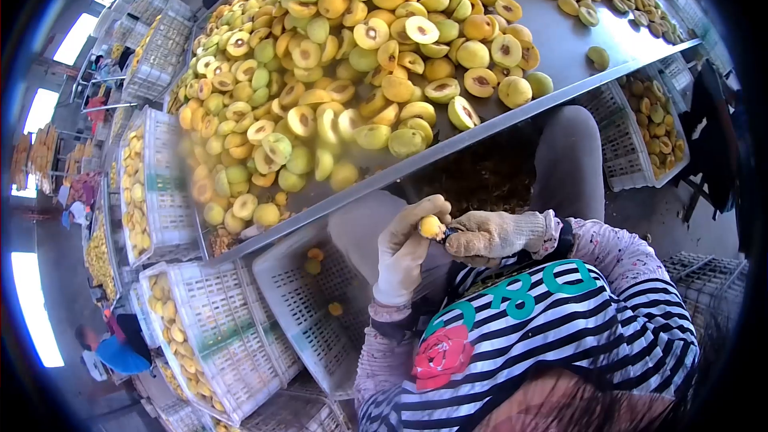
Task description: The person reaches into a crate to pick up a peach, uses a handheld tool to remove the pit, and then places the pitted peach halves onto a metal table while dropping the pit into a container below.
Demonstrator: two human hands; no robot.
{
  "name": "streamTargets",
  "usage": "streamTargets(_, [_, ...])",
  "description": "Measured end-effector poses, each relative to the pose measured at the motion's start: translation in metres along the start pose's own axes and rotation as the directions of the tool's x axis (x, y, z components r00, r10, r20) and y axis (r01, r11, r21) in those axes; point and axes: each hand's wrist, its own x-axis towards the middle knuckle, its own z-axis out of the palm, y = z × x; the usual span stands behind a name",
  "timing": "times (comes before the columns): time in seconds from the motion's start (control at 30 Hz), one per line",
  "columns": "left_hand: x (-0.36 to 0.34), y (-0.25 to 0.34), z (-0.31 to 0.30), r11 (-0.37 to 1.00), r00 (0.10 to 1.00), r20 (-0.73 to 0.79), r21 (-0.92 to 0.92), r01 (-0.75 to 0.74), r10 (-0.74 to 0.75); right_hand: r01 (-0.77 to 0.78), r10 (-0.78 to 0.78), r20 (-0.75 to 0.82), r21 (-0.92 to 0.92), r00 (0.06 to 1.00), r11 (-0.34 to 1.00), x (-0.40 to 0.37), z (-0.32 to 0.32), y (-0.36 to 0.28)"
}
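Observation:
My left hand (402, 252), in a pale glove, is closed around a small yellow peach piece (432, 228). Close against it, my right hand (498, 236) in a tan work glove grips a small dark tool (450, 232). The tool's tip is at the peach, and the glove hides most of its shape. Both hands are above my lap, just in front of the metal table's edge (376, 184). A large heap of halved peaches (336, 72), yellow and green with brown pit hollows, covers much of the table.
A white plastic crate (276, 272) with a few peach pieces stands below my left hand. Filled crates (216, 344) are at the left, another (612, 128) beyond my knee at the right. Another person (120, 352) is visible at far left.

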Motion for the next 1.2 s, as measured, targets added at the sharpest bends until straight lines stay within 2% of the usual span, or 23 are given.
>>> streamTargets(0.1, [0.005, -0.008, 0.009, 0.999, 0.990, -0.143, 0.028, 0.026, -0.022, 0.000, 0.001, -0.096, 0.014, 0.995, 1.000, 0.000, 0.006, -0.001])
streamTargets(0.13, [0.001, -0.004, 0.012, 0.997, 0.971, -0.237, 0.062, 0.037, -0.021, 0.143, -0.291, -0.288, -0.442, 0.912, 0.886, 0.005, 0.015, 0.001])
streamTargets(0.2, [-0.001, -0.009, 0.011, 0.980, 0.936, -0.337, 0.196, -0.034, 0.100, 0.219, -0.304, -0.302, -0.285, 0.904, 0.933, 0.020, 0.016, 0.009])
streamTargets(0.27, [-0.001, -0.003, 0.003, 0.995, 0.883, -0.466, -0.095, 0.011, -0.055, 0.300, -0.477, -0.286, -0.492, 0.831, 0.817, 0.017, 0.016, -0.005])
streamTargets(0.3, [-0.002, -0.001, -0.003, 0.991, 0.836, -0.539, -0.124, 0.042, -0.103, 0.345, -0.412, -0.370, -0.237, 0.833, 0.908, 0.018, 0.013, -0.002])
streamTargets(0.33, [-0.008, 0.001, -0.004, 0.994, 0.870, -0.483, -0.067, 0.081, -0.103, 0.375, -0.323, -0.444, 0.033, 0.836, 0.926, 0.020, 0.014, -0.006])
streamTargets(0.47, [-0.016, -0.007, 0.010, 0.968, 0.943, -0.244, 0.049, 0.245, -0.226, 0.296, -0.357, -0.423, -0.204, 0.833, 0.933, 0.027, 0.016, -0.014])
streamTargets(0.5, [-0.015, -0.006, 0.009, 0.966, 0.937, -0.238, -0.016, 0.259, -0.256, 0.352, -0.333, -0.409, -0.031, 0.849, 0.935, 0.029, 0.022, -0.011])
streamTargets(0.53, [-0.013, -0.004, 0.009, 0.956, 0.932, -0.212, -0.083, 0.282, -0.293, 0.324, -0.323, -0.415, -0.071, 0.850, 0.943, 0.033, 0.021, -0.009])
streamTargets(0.6, [-0.009, 0.007, 0.006, 0.984, 0.944, -0.293, 0.043, 0.173, -0.153, 0.258, -0.307, -0.487, -0.166, 0.818, 0.952, 0.025, 0.002, -0.006])
streamTargets(0.67, [-0.013, 0.022, -0.009, 0.971, 0.932, -0.356, 0.238, 0.024, 0.065, 0.313, -0.219, -0.541, 0.088, 0.812, 0.946, 0.009, -0.003, -0.021])
streamTargets(0.7, [-0.015, 0.031, -0.006, 0.918, 0.863, -0.410, 0.373, -0.137, 0.295, 0.379, -0.281, -0.574, 0.054, 0.769, 0.924, 0.004, -0.011, -0.022])
streamTargets(0.73, [-0.022, 0.042, -0.014, 0.838, 0.782, -0.475, 0.536, -0.105, 0.402, 0.438, -0.337, -0.610, 0.017, 0.717, 0.899, -0.003, -0.021, -0.022])
streamTargets(0.77, [-0.034, 0.052, -0.032, 0.652, 0.773, -0.380, 0.756, -0.057, 0.508, 0.493, -0.360, -0.643, 0.032, 0.676, 0.869, -0.012, -0.029, -0.025])
streamTargets(0.83, [-0.047, 0.071, -0.058, 0.652, 0.686, -0.537, 0.749, 0.119, 0.491, 0.602, -0.393, -0.694, 0.072, 0.603, 0.796, -0.029, -0.044, -0.030])
streamTargets(0.87, [-0.062, 0.068, -0.094, 0.516, 0.719, -0.489, 0.830, 0.209, 0.494, 0.643, -0.425, -0.679, 0.091, 0.599, 0.760, -0.038, -0.050, -0.032])
streamTargets(0.9, [-0.067, 0.079, -0.100, 0.044, 0.788, -0.290, 0.947, 0.318, 0.542, 0.657, -0.407, -0.695, 0.124, 0.592, 0.744, -0.044, -0.054, -0.030])
streamTargets(0.93, [-0.063, 0.091, -0.095, -0.446, 0.865, -0.094, 0.827, 0.344, 0.493, 0.674, -0.397, -0.702, 0.158, 0.591, 0.722, -0.046, -0.059, -0.030])
streamTargets(1.0, [-0.049, 0.103, -0.076, -0.199, 0.766, -0.057, 0.951, 0.237, 0.640, 0.632, -0.374, -0.684, 0.166, 0.626, 0.757, -0.045, -0.055, -0.029])
streamTargets(1.03, [-0.040, 0.110, -0.076, -0.244, 0.762, 0.005, 0.948, 0.202, 0.648, 0.610, -0.370, -0.660, 0.169, 0.653, 0.774, -0.041, -0.052, -0.028])
streamTargets(1.07, [-0.026, 0.107, -0.078, 0.011, 0.730, -0.158, 0.979, 0.203, 0.665, 0.568, -0.369, -0.592, 0.189, 0.717, 0.801, -0.034, -0.052, -0.021])
streamTargets(1.13, [0.012, 0.107, -0.072, 0.081, 0.793, -0.301, 0.949, 0.306, 0.529, 0.465, -0.359, -0.448, 0.150, 0.818, 0.873, -0.026, -0.045, -0.012])
streamTargets(1.2, [0.052, 0.092, -0.091, -0.106, 0.889, -0.380, 0.903, 0.416, 0.254, 0.400, -0.362, -0.348, 0.041, 0.865, 0.916, -0.021, -0.039, 0.000])
